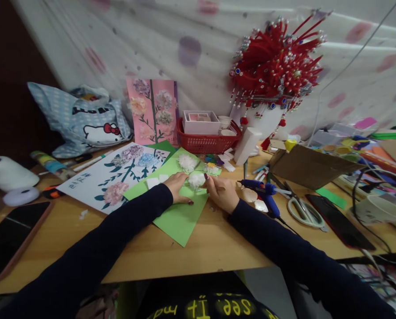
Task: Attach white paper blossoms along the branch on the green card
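A sheet of light green paper (184,226) lies at an angle on the table. On it sit a ruffled white paper flower (196,180) and a second white flower (186,163) further back. My left hand (178,188) rests on the green sheet, thumb spread away from the fingers, at the left side of the nearer flower. My right hand (221,193) is closed in a pinch at that flower's right edge. What sits between its fingertips is too small to make out. Small white paper pieces (158,180) lie beside my left hand.
Right of my hands lie a blue glue gun (264,190), scissors (304,210) and a phone (339,219). A flower picture on white paper (91,190) lies left. Behind stand a red basket (202,144), a pink flower card (141,110) and a beaded red headdress (277,71).
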`<state>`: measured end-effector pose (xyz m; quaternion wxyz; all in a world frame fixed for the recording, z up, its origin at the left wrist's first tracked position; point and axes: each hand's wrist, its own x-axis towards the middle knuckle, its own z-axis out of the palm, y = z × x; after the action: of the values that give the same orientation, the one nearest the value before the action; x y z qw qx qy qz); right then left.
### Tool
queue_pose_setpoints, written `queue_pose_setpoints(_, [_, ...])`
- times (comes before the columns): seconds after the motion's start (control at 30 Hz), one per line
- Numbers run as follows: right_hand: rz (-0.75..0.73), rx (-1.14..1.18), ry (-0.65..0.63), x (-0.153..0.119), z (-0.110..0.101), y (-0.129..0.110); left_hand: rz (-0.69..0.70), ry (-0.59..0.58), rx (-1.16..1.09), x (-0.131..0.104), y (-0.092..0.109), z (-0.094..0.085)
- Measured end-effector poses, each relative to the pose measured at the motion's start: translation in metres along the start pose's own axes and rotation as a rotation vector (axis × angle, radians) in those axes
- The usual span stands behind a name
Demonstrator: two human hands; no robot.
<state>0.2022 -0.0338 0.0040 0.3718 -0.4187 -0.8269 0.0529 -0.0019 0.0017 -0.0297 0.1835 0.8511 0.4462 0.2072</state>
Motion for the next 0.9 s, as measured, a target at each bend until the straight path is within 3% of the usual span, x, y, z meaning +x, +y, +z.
queue_pose_setpoints(0.4, [0.086,0.027,0.015,0.003,0.007,-0.003,-0.013,-0.018,-0.017,0.001,0.001,-0.003])
queue_pose_setpoints(0.73, [0.288,0.141,0.042,0.038,0.001,-0.003,-0.028,-0.044,0.031,0.003,-0.002,-0.004])
queue_pose_setpoints(0.9, [0.363,0.243,0.035,0.041,-0.006,-0.003,-0.026,-0.046,0.009,0.001,-0.002,-0.006])
